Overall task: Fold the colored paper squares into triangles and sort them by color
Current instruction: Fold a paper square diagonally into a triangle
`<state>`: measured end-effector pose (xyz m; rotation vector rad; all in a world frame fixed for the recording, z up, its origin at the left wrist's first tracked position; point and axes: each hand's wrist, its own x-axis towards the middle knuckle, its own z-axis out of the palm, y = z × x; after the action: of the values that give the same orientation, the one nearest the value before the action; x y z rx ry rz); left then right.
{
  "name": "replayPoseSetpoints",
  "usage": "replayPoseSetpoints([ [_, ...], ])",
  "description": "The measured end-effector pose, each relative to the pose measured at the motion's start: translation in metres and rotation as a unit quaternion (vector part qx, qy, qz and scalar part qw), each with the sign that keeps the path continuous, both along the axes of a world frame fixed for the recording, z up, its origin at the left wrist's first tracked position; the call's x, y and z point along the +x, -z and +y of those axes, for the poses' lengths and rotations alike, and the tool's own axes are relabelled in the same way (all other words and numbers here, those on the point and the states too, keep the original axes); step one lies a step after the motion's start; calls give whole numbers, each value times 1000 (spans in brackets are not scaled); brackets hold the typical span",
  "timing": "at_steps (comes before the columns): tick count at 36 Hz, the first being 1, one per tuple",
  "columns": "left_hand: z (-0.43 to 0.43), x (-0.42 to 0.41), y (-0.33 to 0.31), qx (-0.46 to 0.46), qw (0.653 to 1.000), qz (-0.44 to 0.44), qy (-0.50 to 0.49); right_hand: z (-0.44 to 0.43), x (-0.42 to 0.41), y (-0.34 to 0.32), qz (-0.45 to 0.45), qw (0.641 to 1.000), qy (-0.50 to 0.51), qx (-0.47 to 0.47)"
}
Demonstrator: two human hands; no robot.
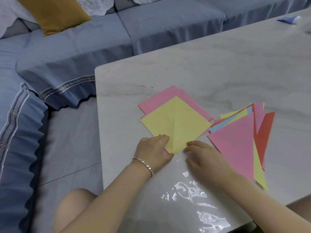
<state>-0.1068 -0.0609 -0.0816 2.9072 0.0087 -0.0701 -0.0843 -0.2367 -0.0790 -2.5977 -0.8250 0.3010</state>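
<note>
A yellow paper square (pixel 175 121) lies corner-on atop a stack of pink squares (pixel 161 100) on the white marble table (pixel 218 68). A crease runs up from its near corner. My left hand (pixel 153 150) rests with its fingers on the yellow sheet's near-left edge. My right hand (pixel 202 155) touches the near corner from the right with its fingertips. To the right lies a fanned pile of folded triangles: a pink one (pixel 235 143) on top, with yellow (pixel 259 174), red (pixel 265 132) and light blue (pixel 223 126) beneath.
A clear plastic wrapper (pixel 193 195) lies on the table near the front edge. A blue paper piece (pixel 286 19) sits at the far right corner. A blue-covered sofa (pixel 67 52) with a mustard cushion (pixel 55 14) wraps around the table's left and far sides.
</note>
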Motion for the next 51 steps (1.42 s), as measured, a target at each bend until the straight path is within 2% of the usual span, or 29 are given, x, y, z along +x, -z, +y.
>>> replayPoseSetpoints([
  [4, 0, -4, 6, 3, 998, -63, -2, -3, 1, 7, -11, 1000, -1, 17],
  [7, 2, -7, 16, 14, 993, -118, 12, -4, 4, 19, -76, 996, -2, 37],
  [11, 10, -6, 26, 12, 988, -148, 36, -2, 8, 26, -124, 991, -9, 54],
  [17, 12, -5, 27, 11, 976, -204, 77, 8, 14, 31, -149, 986, -17, 75],
  [21, 9, -6, 26, -36, 978, -185, 91, 13, 20, 38, -171, 983, -49, 35],
  [25, 8, -10, 28, -42, 995, -68, 65, 13, 27, 42, -177, 983, -55, 19],
  [28, 9, -10, 31, -59, 996, -35, 53, 13, 28, 44, -179, 982, -57, 34],
  [33, 13, 0, 34, -30, 994, -76, 72, 8, 22, 43, -193, 976, -79, 67],
  [35, 13, 4, 31, -24, 994, -60, 88, 5, 19, 43, -187, 976, -83, 74],
  [38, 16, 6, 28, -4, 992, -70, 109, 5, 15, 41, -181, 978, -85, 61],
  [41, 11, 2, 22, -42, 992, -67, 95, 6, 11, 38, -175, 980, -85, 42],
  [45, 11, -18, 27, -28, 990, -76, 118, 0, -1, 38, -157, 982, -94, 38],
  [47, 12, -29, 25, -29, 992, -73, 99, -4, -7, 41, -146, 984, -92, 41],
  [51, 7, -42, 42, -49, 988, -134, 60, -5, -11, 43, -148, 984, -71, 64],
])
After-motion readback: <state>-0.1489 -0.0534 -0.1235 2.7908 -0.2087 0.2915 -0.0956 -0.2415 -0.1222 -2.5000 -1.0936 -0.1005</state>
